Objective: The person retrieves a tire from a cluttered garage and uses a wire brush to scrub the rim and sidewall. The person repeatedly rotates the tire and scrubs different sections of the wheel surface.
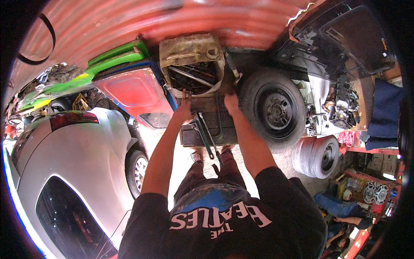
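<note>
In front of me stands a cut-open plastic jerrycan (179,48), beige and grimy, with several long metal tools inside, among them a shiny bar (190,76). My left hand (184,108) is at its near left edge, fingers stretched forward, apart and holding nothing. My right hand (231,102) is beside the can's near right corner, close to the tyre; its fingers are in shadow and hard to make out. Beyond that hand, a long-handled tool (233,64) leans by the can. On the dark worktop (187,137), a green-handled tool (203,134) lies partly over the near edge.
A wheel with a black steel rim (276,108) stands right of the worktop. Farther right are stacked wheels (317,157) and an engine (343,105). At left are a silver car (77,151) and a red panel (131,88). Another person (340,207) is at lower right.
</note>
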`<state>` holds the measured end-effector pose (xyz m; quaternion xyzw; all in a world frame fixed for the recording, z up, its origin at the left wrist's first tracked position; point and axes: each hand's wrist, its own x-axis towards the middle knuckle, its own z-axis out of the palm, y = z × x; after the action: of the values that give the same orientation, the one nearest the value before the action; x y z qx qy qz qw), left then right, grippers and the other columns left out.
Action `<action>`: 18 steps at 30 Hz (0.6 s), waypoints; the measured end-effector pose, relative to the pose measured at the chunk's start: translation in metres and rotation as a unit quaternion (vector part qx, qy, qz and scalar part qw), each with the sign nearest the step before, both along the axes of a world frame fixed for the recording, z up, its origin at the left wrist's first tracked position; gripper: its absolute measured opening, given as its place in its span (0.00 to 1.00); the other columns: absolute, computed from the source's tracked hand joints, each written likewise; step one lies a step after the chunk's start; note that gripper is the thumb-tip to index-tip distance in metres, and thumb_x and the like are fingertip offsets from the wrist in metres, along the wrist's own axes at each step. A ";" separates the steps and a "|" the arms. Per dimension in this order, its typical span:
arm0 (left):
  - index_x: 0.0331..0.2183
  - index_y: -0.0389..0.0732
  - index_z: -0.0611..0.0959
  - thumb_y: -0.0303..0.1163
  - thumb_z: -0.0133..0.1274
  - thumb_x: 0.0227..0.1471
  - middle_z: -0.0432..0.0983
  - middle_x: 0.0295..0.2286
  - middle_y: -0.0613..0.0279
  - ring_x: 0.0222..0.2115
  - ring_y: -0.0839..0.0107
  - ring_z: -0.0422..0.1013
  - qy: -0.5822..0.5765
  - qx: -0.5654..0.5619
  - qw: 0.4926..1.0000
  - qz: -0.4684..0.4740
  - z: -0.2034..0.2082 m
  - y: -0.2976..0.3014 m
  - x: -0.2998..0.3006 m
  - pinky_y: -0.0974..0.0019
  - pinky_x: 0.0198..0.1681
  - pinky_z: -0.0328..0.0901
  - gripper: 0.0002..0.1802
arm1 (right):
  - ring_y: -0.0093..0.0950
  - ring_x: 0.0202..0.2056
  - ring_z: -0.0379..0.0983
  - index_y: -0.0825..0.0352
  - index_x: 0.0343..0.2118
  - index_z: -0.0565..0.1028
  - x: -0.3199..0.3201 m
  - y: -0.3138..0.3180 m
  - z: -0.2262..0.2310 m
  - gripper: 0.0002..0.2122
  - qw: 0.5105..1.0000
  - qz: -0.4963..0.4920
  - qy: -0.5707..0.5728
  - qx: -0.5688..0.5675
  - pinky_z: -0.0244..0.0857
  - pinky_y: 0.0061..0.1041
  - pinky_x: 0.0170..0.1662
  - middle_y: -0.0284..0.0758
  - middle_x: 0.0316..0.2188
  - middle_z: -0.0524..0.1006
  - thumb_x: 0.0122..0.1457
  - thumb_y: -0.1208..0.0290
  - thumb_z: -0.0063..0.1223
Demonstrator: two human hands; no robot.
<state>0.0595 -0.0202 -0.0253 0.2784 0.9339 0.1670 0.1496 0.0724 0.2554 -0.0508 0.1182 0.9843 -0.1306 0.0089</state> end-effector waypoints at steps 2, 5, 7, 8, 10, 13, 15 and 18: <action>0.66 0.47 0.33 0.39 0.63 0.43 0.13 0.64 0.46 0.60 0.41 0.55 -0.081 0.068 0.994 0.004 0.008 0.014 0.012 0.47 0.64 0.51 0.64 | 0.43 0.40 0.76 0.66 0.52 0.71 -0.020 0.043 0.012 0.18 0.992 -0.065 -0.098 -0.040 0.68 0.49 0.51 0.46 0.46 0.75 0.61 0.64 0.43; 0.66 0.47 0.36 0.39 0.62 0.44 0.15 0.64 0.45 0.63 0.37 0.47 0.061 -0.034 0.998 -0.007 -0.034 -0.042 0.002 0.49 0.63 0.54 0.62 | 0.42 0.46 0.73 0.59 0.60 0.64 -0.099 -0.007 0.072 0.23 0.774 -0.297 0.050 -0.556 0.64 0.52 0.55 0.44 0.51 0.71 0.63 0.55 0.42; 0.66 0.47 0.36 0.39 0.62 0.44 0.16 0.65 0.45 0.64 0.37 0.41 0.107 -0.035 0.993 -0.046 -0.029 -0.019 0.002 0.47 0.64 0.52 0.62 | 0.43 0.51 0.67 0.54 0.61 0.62 -0.135 0.028 0.077 0.25 0.628 -0.397 0.083 -0.664 0.64 0.53 0.53 0.41 0.50 0.69 0.65 0.49 0.39; 0.66 0.47 0.36 0.40 0.61 0.44 0.17 0.65 0.45 0.65 0.38 0.37 0.114 -0.028 0.991 -0.069 -0.016 -0.001 0.009 0.47 0.65 0.50 0.62 | 0.42 0.51 0.67 0.54 0.59 0.64 -0.140 0.049 0.067 0.24 0.622 -0.417 0.060 -0.660 0.66 0.52 0.50 0.40 0.50 0.69 0.65 0.48 0.39; 0.66 0.47 0.36 0.41 0.61 0.44 0.18 0.65 0.45 0.66 0.40 0.31 0.061 -0.011 0.997 -0.048 -0.005 -0.002 0.009 0.45 0.66 0.43 0.62 | 0.41 0.50 0.66 0.55 0.55 0.68 -0.151 0.055 0.051 0.22 0.603 -0.439 -0.007 -0.666 0.70 0.49 0.45 0.39 0.50 0.68 0.64 0.48 0.40; 0.66 0.45 0.34 0.43 0.62 0.44 0.17 0.65 0.44 0.66 0.43 0.26 0.043 -0.007 0.998 -0.043 0.000 0.003 0.008 0.44 0.68 0.35 0.64 | 0.35 0.47 0.66 0.56 0.48 0.71 -0.156 0.077 0.029 0.19 0.569 -0.381 -0.019 -0.729 0.72 0.45 0.42 0.36 0.47 0.71 0.63 0.49 0.45; 0.66 0.43 0.33 0.43 0.62 0.44 0.16 0.65 0.44 0.66 0.41 0.31 0.008 -0.022 0.999 -0.027 0.000 0.001 0.007 0.44 0.67 0.40 0.65 | 0.36 0.41 0.72 0.61 0.44 0.71 -0.149 0.079 0.023 0.15 0.575 -0.340 -0.015 -0.745 0.73 0.43 0.41 0.39 0.38 0.75 0.66 0.56 0.37; 0.66 0.43 0.33 0.44 0.63 0.43 0.16 0.65 0.43 0.65 0.39 0.36 -0.055 -0.008 0.998 -0.005 -0.007 0.000 0.001 0.43 0.65 0.45 0.66 | 0.38 0.39 0.73 0.66 0.41 0.70 -0.139 0.075 0.039 0.12 0.525 -0.332 -0.045 -0.783 0.74 0.43 0.40 0.40 0.38 0.74 0.65 0.64 0.38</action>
<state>0.0603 -0.0206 -0.0319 0.2724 0.9240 0.1743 0.2039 -0.0662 0.3303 -0.0122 0.3874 0.3745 -0.8367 0.0981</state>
